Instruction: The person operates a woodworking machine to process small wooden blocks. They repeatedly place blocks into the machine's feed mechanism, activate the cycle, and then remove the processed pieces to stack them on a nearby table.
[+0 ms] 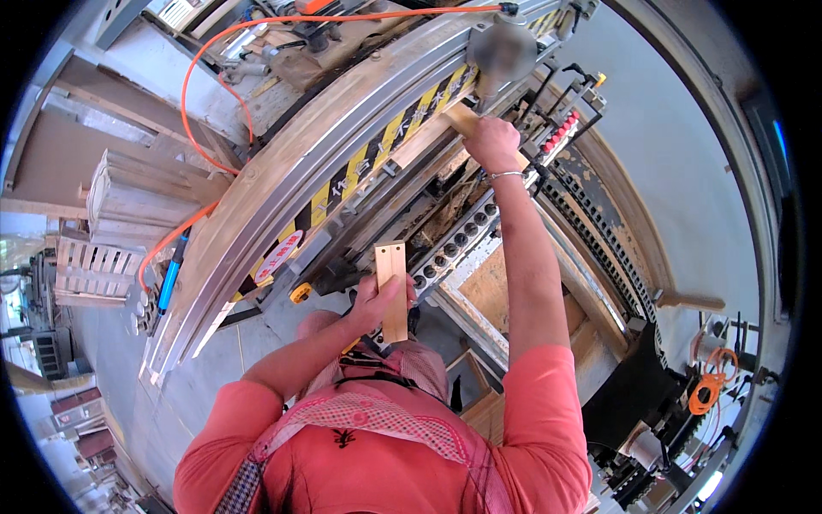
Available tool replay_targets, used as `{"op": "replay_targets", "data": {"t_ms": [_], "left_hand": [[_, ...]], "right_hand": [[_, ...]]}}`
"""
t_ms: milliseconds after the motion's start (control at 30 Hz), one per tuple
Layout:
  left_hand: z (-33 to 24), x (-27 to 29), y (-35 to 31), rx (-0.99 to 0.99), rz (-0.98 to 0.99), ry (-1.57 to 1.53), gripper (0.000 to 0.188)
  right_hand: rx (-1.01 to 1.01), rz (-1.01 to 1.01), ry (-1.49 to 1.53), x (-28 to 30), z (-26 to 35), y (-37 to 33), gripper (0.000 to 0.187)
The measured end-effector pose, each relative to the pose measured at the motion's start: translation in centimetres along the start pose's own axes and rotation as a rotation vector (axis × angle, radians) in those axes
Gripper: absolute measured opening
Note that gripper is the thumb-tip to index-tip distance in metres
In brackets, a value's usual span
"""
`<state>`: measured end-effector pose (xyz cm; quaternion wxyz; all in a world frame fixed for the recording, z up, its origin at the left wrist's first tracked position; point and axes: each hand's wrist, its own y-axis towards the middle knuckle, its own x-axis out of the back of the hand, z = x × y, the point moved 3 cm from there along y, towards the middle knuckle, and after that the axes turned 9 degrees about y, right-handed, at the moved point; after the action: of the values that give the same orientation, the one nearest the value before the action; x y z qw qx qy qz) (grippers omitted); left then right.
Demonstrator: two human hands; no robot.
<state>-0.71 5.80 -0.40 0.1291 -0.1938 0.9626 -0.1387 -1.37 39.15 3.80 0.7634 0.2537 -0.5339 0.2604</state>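
Observation:
Close to my body, my left hand (378, 301) grips a short pale wooden board (392, 257) held nearly upright. Two small dark holes show at the board's top end. My right arm stretches far forward over the machine. The right hand (494, 141) is closed on the end of another piece of light wood (462, 119); most of its fingers are hidden. That piece lies by the machine's long metal rail, beside a pale wooden strip (421, 142). A round grey machine part (503, 53), smeared in the picture, sits just beyond the right hand.
A long wood-topped beam (257, 176) with yellow and black striped tape (368, 163) crosses in front of me. An orange hose (193, 77) loops over it. A row of black round fittings (460, 241) runs under my right arm. Stacked boards (141, 197) stand at the left.

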Motion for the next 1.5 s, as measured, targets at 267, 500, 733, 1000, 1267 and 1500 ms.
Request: {"op": "replay_targets", "data": {"t_ms": [267,500,733,1000,1267,1500], "left_hand": [[0.6,-0.2,0.0,0.006,0.006,0.016,0.032],[2.6,0.0,0.4,-0.012,-0.008,-0.106,0.033],[1.8,3.5,-8.4,-0.054,-0.155,-0.384,0.036],[6.7,20.0,-27.0,0.051,-0.950,-0.365,0.031],[3.4,43.2,-25.1,-0.147,-1.267,-0.135,0.042],[3.8,53.0,-16.1,-0.191,-1.360,0.073,0.035]], "right_hand": [[-0.020,-0.008,-0.029,0.1,0.0,-0.2,0.018],[-0.025,0.115,-0.131,0.4,0.2,0.2,0.046],[-0.021,0.125,-0.160,1.1,1.8,-0.9,0.050],[0.071,-0.241,0.080,1.2,4.2,-8.8,0.053],[0.154,-0.127,0.191,1.2,11.3,-19.6,0.036],[0.053,-0.016,0.337,1.2,12.6,-28.5,0.026]]}}
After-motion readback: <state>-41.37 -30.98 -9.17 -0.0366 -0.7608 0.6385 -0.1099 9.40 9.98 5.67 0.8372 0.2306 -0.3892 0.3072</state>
